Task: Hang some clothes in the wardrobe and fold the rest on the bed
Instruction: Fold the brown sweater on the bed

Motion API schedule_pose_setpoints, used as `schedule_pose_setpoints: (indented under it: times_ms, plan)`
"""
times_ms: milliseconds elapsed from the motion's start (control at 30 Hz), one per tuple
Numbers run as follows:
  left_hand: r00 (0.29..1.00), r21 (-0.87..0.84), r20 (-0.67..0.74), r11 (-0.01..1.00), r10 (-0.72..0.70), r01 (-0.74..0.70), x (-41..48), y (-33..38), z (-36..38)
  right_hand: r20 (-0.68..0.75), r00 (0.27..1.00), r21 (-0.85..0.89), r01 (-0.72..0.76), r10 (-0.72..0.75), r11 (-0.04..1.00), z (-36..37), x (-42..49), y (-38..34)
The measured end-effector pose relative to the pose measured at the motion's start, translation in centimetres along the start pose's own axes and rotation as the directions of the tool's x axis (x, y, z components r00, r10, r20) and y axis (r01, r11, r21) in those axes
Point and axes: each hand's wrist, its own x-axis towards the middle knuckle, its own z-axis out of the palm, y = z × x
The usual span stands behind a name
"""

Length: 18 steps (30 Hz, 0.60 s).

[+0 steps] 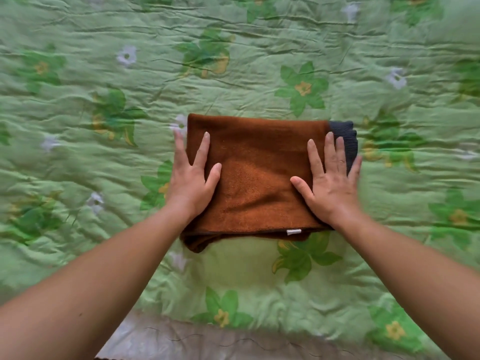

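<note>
A brown garment [257,172] lies folded into a rectangle on the green flowered bedspread [130,87]. A dark grey ribbed cuff [345,133] sticks out at its far right corner, and a small white label [293,232] shows at its near edge. My left hand [192,178] lies flat on the garment's left edge, fingers straight and spread, the outer ones reaching onto the bedspread. My right hand [327,183] presses flat on the right side, fingers straight, partly over the grey cuff.
The bedspread fills nearly the whole view and is wrinkled. Its near edge runs along the bottom, where a grey patterned fabric [181,341] shows below it. No wardrobe or other clothes are in view.
</note>
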Motion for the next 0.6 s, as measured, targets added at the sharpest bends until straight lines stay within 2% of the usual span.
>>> schedule_pose_setpoints:
  times_ms: [67, 167, 267, 333, 367, 433, 500, 533, 567, 600]
  plan:
    - [1.000, 0.011, -0.001, 0.999, -0.030, 0.030, -2.4, -0.2, 0.1, 0.049, 0.991, 0.057, -0.125, 0.122, 0.991, 0.4, -2.3, 0.8]
    - [0.998, 0.007, 0.022, 0.998, -0.062, 0.062, -4.8, -0.4, 0.9, 0.084, 0.977, 0.133, -0.206, 0.196, 0.970, 0.9, -3.7, 1.2]
    - [0.996, 0.003, -0.008, 0.996, -0.090, 0.091, -4.8, -0.1, 0.8, -0.003, 0.951, 0.348, -0.290, 0.310, 0.892, 0.2, -3.0, 0.8]
    - [0.994, -0.103, -0.004, 0.989, -0.108, 0.107, -4.2, 0.0, 0.0, -0.032, 0.909, 0.553, -0.330, 0.415, 0.765, -0.7, -2.3, 1.3]
    - [0.993, -0.182, 0.019, 0.976, -0.119, 0.120, -4.0, 0.0, -0.6, 0.016, 0.885, 0.648, -0.364, 0.466, 0.669, -1.3, -1.9, 1.6]
    - [0.987, -0.336, 0.112, 0.930, -0.119, 0.150, -3.5, -0.2, -2.1, 0.236, 0.817, 0.769, -0.488, 0.526, 0.413, -2.9, -1.2, 2.4]
    - [0.965, -0.476, 0.252, 0.858, -0.077, 0.193, -3.0, -0.3, -3.9, 0.518, 0.744, 0.778, -0.615, 0.422, 0.129, -4.0, -0.8, 3.1]
    - [0.946, -0.528, 0.320, 0.818, -0.059, 0.230, -2.9, -0.2, -4.8, 0.600, 0.718, 0.753, -0.655, 0.353, 0.053, -4.5, -0.7, 3.2]
    - [0.926, -0.561, 0.375, 0.783, -0.050, 0.269, -2.8, 0.0, -5.5, 0.627, 0.709, 0.737, -0.674, 0.323, 0.049, -5.0, -0.8, 3.2]
    - [0.914, -0.577, 0.404, 0.762, -0.048, 0.295, -2.8, 0.2, -6.1, 0.607, 0.720, 0.742, -0.665, 0.336, 0.087, -5.3, -0.9, 3.0]
